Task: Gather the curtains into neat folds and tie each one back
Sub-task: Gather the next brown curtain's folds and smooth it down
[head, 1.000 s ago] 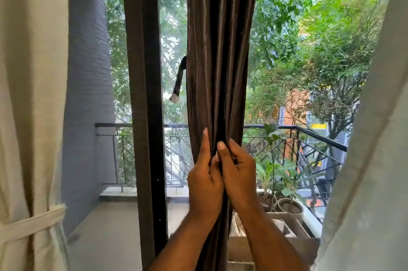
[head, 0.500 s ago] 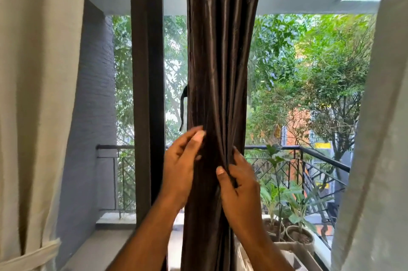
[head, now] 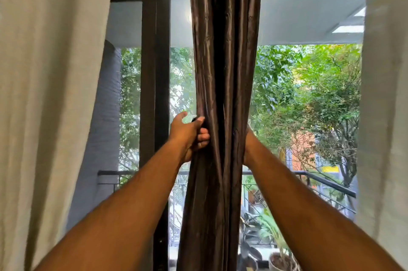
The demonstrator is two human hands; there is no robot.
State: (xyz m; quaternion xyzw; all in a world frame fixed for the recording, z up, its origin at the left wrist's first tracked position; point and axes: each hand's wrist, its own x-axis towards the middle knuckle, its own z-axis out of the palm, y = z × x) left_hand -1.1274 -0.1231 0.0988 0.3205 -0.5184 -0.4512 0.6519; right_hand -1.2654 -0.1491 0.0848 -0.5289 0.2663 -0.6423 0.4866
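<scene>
Curtains – one brown curtain (head: 223, 94), left hand (head: 189, 136) fingers clamped on it; right hand (head: 248, 144) fingers hidden, unclear.

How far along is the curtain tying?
Done: the brown curtain is gathered into a narrow bundle of folds. In hand: the left hand grips its left edge, and the right hand reaches behind it, mostly hidden. Left: no tie shows around it yet.

Home balcony doorway: curtains (head: 223, 72), railing (head: 326, 184), potted plants (head: 276, 257).
</scene>
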